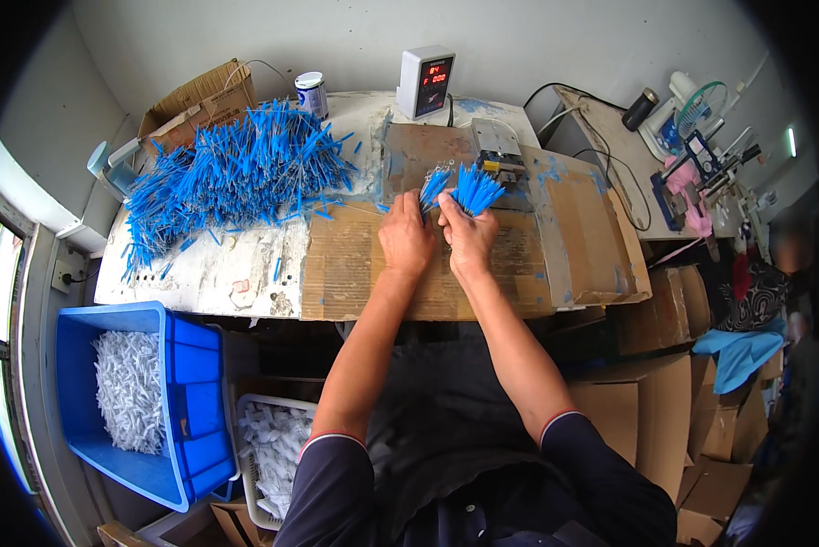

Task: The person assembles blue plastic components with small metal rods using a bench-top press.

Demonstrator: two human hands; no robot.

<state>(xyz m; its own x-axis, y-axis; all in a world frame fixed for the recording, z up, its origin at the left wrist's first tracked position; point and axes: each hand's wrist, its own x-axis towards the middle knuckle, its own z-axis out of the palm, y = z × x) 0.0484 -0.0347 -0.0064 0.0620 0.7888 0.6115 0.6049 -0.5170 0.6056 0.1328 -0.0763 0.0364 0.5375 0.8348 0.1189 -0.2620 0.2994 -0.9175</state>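
Note:
Close together over the cardboard-covered front of the table, both my hands are closed. My left hand (406, 239) grips a small bunch of thin blue-ended sticks (435, 189); pale wire-like ends show at its top. A thicker bunch of blue-ended sticks (476, 190) fans upward from my right hand (469, 239), whose fingers wrap round its lower part. The two bunches are side by side, and the gripped parts are hidden by my fingers. To the left lies a big heap of the same blue sticks with thin greyish shafts (241, 164).
A small metal device (498, 150) sits just beyond my right hand, with a box with a red digital display (425, 82) behind it. A can (312, 95) and cardboard box (195, 109) stand behind the heap. Below left, a blue bin (195, 401) holds clear plastic pieces.

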